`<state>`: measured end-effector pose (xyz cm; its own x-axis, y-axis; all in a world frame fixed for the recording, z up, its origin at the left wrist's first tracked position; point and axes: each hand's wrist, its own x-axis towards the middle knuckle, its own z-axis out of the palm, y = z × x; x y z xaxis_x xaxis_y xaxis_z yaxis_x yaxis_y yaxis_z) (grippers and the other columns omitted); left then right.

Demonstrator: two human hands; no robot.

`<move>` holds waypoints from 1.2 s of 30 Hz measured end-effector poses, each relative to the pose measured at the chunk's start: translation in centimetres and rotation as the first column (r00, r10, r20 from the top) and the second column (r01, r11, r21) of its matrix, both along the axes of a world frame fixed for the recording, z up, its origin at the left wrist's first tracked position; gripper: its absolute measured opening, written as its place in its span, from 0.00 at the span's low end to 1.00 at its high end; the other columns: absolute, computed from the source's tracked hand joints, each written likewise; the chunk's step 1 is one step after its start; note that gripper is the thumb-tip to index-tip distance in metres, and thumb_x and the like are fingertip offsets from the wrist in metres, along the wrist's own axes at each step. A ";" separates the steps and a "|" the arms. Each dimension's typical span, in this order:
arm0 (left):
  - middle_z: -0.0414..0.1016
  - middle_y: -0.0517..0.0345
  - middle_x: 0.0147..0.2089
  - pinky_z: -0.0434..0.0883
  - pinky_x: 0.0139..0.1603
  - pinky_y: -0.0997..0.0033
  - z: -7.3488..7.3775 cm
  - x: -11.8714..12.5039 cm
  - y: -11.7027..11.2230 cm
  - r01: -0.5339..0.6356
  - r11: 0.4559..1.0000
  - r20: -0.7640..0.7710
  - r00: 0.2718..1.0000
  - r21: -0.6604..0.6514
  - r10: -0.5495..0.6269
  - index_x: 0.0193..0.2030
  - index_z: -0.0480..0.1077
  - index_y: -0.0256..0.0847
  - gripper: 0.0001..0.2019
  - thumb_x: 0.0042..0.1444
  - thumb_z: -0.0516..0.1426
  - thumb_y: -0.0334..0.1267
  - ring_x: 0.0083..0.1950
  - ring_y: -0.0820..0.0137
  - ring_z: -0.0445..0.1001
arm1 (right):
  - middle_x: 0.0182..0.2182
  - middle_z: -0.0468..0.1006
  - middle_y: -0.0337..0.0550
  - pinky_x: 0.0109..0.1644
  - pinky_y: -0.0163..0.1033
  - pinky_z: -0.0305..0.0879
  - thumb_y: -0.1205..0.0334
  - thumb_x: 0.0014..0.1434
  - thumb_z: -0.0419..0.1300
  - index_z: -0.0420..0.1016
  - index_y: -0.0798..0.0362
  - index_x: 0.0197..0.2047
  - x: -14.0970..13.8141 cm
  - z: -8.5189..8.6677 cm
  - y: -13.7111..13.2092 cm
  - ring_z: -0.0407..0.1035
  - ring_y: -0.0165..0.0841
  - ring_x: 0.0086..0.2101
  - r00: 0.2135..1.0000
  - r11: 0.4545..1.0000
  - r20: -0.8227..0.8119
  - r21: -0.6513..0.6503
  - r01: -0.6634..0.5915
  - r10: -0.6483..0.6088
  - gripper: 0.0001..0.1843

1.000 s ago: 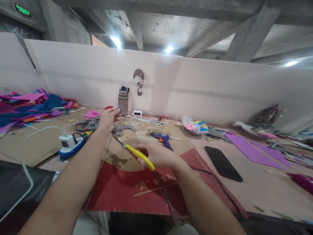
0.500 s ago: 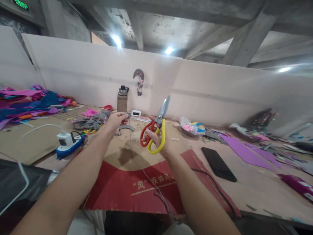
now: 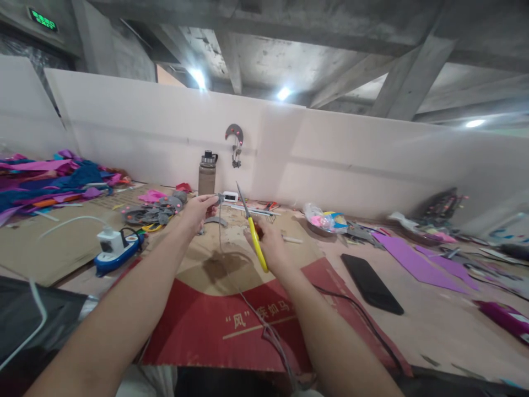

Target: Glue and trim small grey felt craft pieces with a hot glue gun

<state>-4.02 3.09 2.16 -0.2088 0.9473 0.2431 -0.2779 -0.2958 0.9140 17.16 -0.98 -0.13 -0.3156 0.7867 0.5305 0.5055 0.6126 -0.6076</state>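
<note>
My left hand (image 3: 199, 210) pinches a small grey felt piece (image 3: 220, 198) above the cardboard. A thin grey cord (image 3: 221, 238) hangs from that piece and trails down over the red part of the sheet toward me. In my right hand (image 3: 273, 245) is a pair of scissors (image 3: 258, 246), seen nearly edge-on, the yellow handle facing me and the blades pointing up and left. The blades stand apart from the cord, to its right. Below my left hand lies a curved grey felt strip (image 3: 216, 221).
Cardboard (image 3: 198, 344) covers the table before me. Behind stand a bottle (image 3: 207, 179) and a small white device (image 3: 230, 197). Grey felt pieces (image 3: 155, 212) and a power strip (image 3: 119, 255) lie left; a black phone (image 3: 371, 283), purple felt (image 3: 413, 259) and a bowl (image 3: 320, 229) sit right.
The scissors have turned from showing both handles to nearly edge-on, and their tips have swung left, closer to the cord. My left hand still pinches the felt piece in about the same place.
</note>
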 end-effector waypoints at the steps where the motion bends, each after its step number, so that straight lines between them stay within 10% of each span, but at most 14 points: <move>1: 0.67 0.60 0.22 0.63 0.20 0.81 0.0 0.0 0.0 0.013 1.000 0.001 1.000 0.001 -0.013 0.28 0.71 0.33 0.11 0.40 0.65 0.37 0.20 0.80 0.63 | 0.36 0.73 0.44 0.40 0.39 0.64 0.62 0.53 0.53 0.66 0.51 0.53 0.3 0.0 0.2 0.67 0.33 0.36 0.997 0.997 0.047 0.059 0.054 -0.057 0.23; 11: 0.64 0.62 0.21 0.59 0.19 0.81 0.0 0.2 0.0 0.061 0.998 -0.032 0.998 0.018 -0.060 0.28 0.72 0.33 0.10 0.40 0.64 0.38 0.20 0.81 0.59 | 0.45 0.67 0.49 0.38 0.39 0.59 0.64 0.53 0.55 0.62 0.45 0.57 2.3 1.0 0.3 0.66 0.37 0.39 0.788 0.884 0.415 0.316 0.343 -0.454 0.26; 36: 0.57 0.64 0.19 0.52 0.16 0.81 -0.3 0.3 0.3 0.087 0.996 -0.080 0.993 0.021 -0.086 0.27 0.72 0.33 0.10 0.42 0.63 0.39 0.19 0.81 0.54 | 0.43 0.67 0.48 0.35 0.38 0.56 0.70 0.53 0.51 0.61 0.46 0.57 1.9 0.3 0.5 0.62 0.37 0.39 0.755 0.854 0.465 0.461 0.239 -0.462 0.27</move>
